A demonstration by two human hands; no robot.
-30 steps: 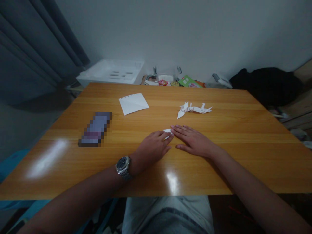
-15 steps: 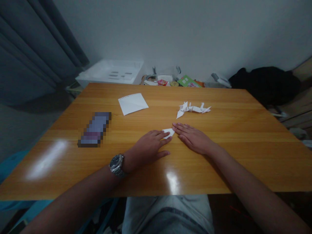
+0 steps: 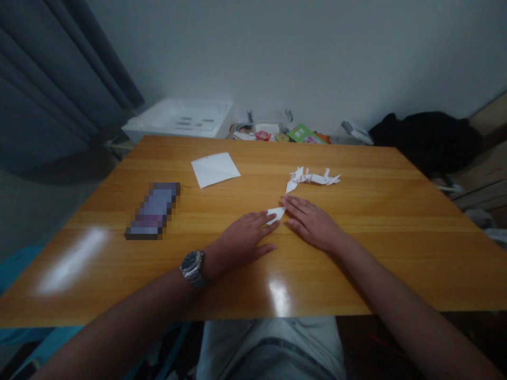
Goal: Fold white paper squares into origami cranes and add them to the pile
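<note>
A small folded piece of white paper lies flat on the wooden table between my two hands. My left hand, with a metal watch on its wrist, rests with fingers stretched over the paper's left side. On the right, my right hand lies flat, its fingertips at the paper's right tip. The fingers of both hands are extended, and they cover parts of the paper. Just beyond my right hand sits a row of folded white paper figures.
A white sheet with a perforated edge lies at the back left. Nearer on the left is a pixelated phone-like object. Behind the table stand a white tray and a clear box of small items. Dark cloth is at the right.
My right fingertips have shifted slightly at the paper's right tip, and a little more of the paper shows between my hands. The view has moved slightly.
</note>
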